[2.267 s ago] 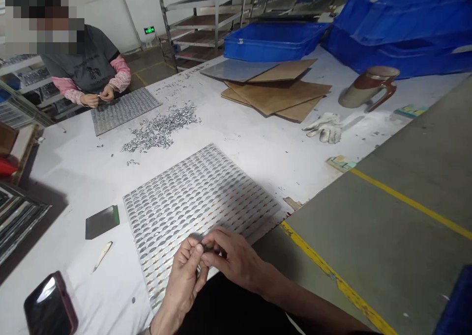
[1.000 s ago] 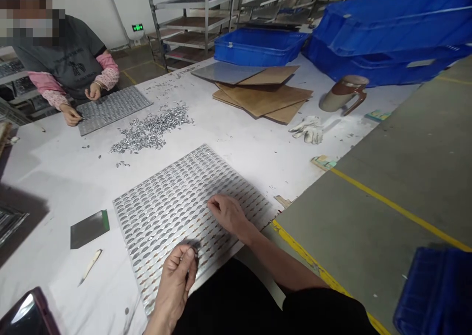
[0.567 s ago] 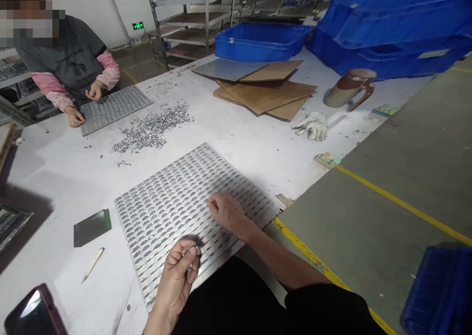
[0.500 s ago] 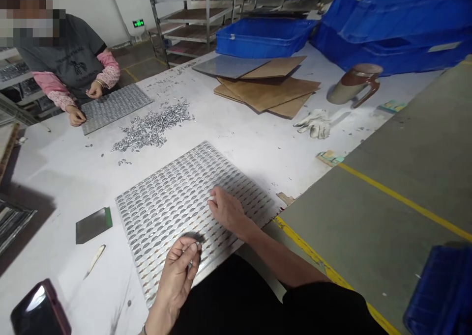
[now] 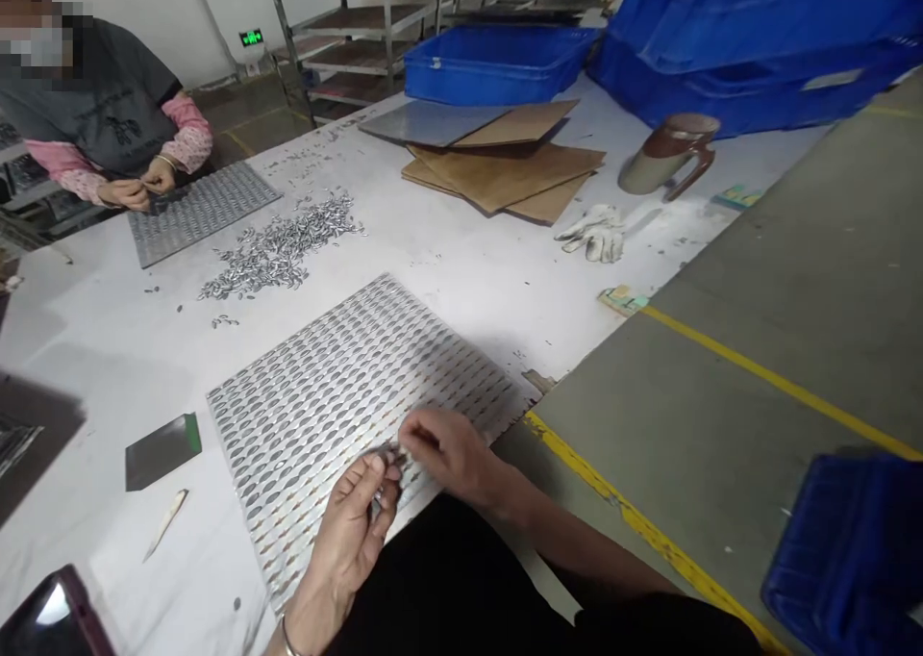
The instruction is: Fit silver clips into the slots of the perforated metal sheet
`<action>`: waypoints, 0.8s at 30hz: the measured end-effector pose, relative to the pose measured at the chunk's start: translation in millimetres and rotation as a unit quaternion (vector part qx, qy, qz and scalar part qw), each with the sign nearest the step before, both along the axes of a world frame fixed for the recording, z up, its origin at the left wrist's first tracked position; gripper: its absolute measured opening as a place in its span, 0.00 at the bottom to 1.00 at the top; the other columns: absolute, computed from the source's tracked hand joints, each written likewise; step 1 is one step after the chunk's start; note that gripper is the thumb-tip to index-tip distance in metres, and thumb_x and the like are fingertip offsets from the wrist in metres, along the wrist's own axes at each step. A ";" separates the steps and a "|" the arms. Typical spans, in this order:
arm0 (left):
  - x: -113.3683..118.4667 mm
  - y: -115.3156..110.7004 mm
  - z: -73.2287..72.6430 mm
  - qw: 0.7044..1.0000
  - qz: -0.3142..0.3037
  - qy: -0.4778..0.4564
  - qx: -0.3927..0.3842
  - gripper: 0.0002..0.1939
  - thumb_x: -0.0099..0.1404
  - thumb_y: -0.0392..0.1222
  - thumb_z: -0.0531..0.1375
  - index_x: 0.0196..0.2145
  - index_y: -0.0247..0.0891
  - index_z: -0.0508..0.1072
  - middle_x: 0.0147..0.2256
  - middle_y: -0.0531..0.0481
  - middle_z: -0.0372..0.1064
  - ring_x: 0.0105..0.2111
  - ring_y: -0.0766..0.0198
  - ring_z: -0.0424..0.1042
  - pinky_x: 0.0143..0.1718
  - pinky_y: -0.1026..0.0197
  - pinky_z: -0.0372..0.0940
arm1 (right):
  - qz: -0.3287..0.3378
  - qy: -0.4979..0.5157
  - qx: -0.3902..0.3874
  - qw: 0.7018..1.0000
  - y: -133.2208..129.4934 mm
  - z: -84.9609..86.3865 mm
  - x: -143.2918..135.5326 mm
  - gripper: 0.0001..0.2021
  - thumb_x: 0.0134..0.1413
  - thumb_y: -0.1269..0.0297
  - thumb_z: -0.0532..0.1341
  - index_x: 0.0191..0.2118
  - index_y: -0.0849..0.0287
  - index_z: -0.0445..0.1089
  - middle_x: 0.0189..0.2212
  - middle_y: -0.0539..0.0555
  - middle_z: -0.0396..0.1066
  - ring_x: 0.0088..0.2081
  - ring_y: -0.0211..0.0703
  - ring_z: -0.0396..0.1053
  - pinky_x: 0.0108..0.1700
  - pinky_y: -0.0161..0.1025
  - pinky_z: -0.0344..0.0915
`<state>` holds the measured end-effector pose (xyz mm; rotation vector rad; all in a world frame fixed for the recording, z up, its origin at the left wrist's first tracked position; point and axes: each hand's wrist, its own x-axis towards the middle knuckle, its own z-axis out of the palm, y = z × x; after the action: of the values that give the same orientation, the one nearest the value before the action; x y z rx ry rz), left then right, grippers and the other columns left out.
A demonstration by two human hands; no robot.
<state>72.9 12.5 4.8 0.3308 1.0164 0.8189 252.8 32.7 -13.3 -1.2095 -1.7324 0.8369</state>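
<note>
My left hand (image 5: 353,521) is closed, thumb against fingers, on small grey leaf-shaped pieces (image 5: 389,454); how many is unclear. Its fingertips are over the lower part of a metal plate (image 5: 328,387) covered in rows of leaf-shaped recesses. Grey pieces fill the far and left rows, while the rows nearest me show brownish marks. My right hand (image 5: 454,456) comes in from the right with curled fingers, its tips close to those of my left hand. It is slightly blurred, and anything between its fingertips is hidden.
A heap of loose grey pieces (image 5: 281,247) lies beyond the plate. Across the table a co-worker handles a similar plate (image 5: 209,209). Nearby are a dark rectangular sheet (image 5: 162,452), a knife (image 5: 167,523), a phone (image 5: 54,618), gloves (image 5: 595,235), a mug (image 5: 667,156), brown boards (image 5: 505,175) and blue crates (image 5: 497,64).
My right hand has moved from over the plate's middle down towards me, to the fingertips of my left hand. The co-worker's hands have come together. The view has shifted slightly.
</note>
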 end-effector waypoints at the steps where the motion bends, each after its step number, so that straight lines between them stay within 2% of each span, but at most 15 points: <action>1: -2.2 0.8 -0.2 1.000 0.017 -0.011 -0.009 0.12 0.55 0.40 0.71 0.34 0.30 0.78 0.33 0.44 0.73 0.25 0.72 0.65 0.21 0.72 0.60 | -0.040 -0.024 -0.011 0.999 7.9 -4.2 3.8 0.07 0.63 0.68 0.55 0.33 0.57 0.65 0.28 0.49 0.68 0.31 0.38 0.65 0.36 0.35 0.61; 4: -11.8 1.1 0.2 0.998 0.041 -0.027 -0.026 0.13 0.52 0.32 0.71 0.37 0.29 0.79 0.38 0.39 0.75 0.33 0.65 0.71 0.34 0.67 0.68 | -0.121 -0.112 -0.040 0.985 32.8 -17.3 11.5 0.08 0.64 0.67 0.52 0.33 0.57 0.65 0.30 0.51 0.69 0.34 0.41 0.66 0.38 0.36 0.60; 6: -18.1 -0.9 0.9 0.999 0.026 -0.017 -0.021 0.13 0.53 0.33 0.70 0.38 0.30 0.78 0.37 0.39 0.76 0.30 0.66 0.70 0.29 0.68 0.67 | -0.127 -0.161 -0.062 0.977 45.0 -24.1 11.5 0.08 0.65 0.67 0.52 0.34 0.57 0.64 0.32 0.52 0.69 0.36 0.42 0.66 0.39 0.37 0.60; 9: -23.7 -5.3 1.1 1.000 0.002 0.010 -0.004 0.12 0.59 0.40 0.68 0.39 0.32 0.76 0.33 0.41 0.75 0.23 0.71 0.65 0.18 0.72 0.56 | -0.132 -0.220 -0.094 0.962 53.7 -29.3 5.9 0.07 0.65 0.67 0.52 0.35 0.57 0.65 0.34 0.53 0.71 0.37 0.43 0.67 0.38 0.37 0.59; 14: -25.6 -9.1 -3.3 0.996 -0.029 0.076 0.029 0.16 0.61 0.52 0.65 0.30 0.35 0.71 0.25 0.50 0.70 0.15 0.76 0.54 0.13 0.71 0.40 | -0.146 -0.280 -0.096 0.944 59.3 -30.0 -2.1 0.05 0.64 0.69 0.54 0.35 0.58 0.65 0.33 0.56 0.72 0.36 0.45 0.69 0.36 0.37 0.59; 17: -26.3 -8.8 -6.5 0.995 -0.034 0.081 0.043 0.17 0.59 0.53 0.67 0.29 0.34 0.72 0.17 0.58 0.59 0.13 0.78 0.46 0.13 0.70 0.37 | -0.158 -0.274 -0.094 0.944 60.3 -27.6 -1.4 0.03 0.62 0.69 0.55 0.39 0.59 0.66 0.34 0.58 0.72 0.36 0.47 0.70 0.35 0.37 0.59; 19: -26.4 -8.2 -7.1 0.996 -0.016 0.074 0.046 0.16 0.57 0.50 0.69 0.31 0.33 0.74 0.16 0.60 0.55 0.14 0.78 0.47 0.14 0.71 0.41 | -0.157 -0.247 -0.078 0.953 53.6 -21.9 0.7 0.06 0.62 0.68 0.56 0.44 0.60 0.65 0.33 0.56 0.73 0.35 0.46 0.70 0.35 0.37 0.60; 22: -23.2 -7.3 -4.8 0.998 0.003 0.062 0.033 0.17 0.55 0.46 0.71 0.38 0.32 0.77 0.22 0.54 0.65 0.19 0.75 0.57 0.18 0.71 0.50 | -0.117 -0.148 -0.018 0.982 28.4 -6.3 2.4 0.05 0.65 0.65 0.55 0.42 0.58 0.65 0.29 0.52 0.71 0.32 0.42 0.69 0.36 0.37 0.61; 24: -17.4 -6.5 -1.6 0.998 0.003 0.056 0.032 0.18 0.54 0.43 0.72 0.41 0.33 0.77 0.28 0.50 0.70 0.22 0.74 0.60 0.19 0.71 0.53 | -0.044 -0.070 0.005 0.997 6.6 5.2 0.3 0.06 0.65 0.65 0.55 0.36 0.57 0.66 0.28 0.50 0.70 0.31 0.39 0.68 0.36 0.35 0.61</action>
<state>55.5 6.0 3.2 0.4333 1.0972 0.8473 253.1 39.3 -8.1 -1.3543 -1.7780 0.7061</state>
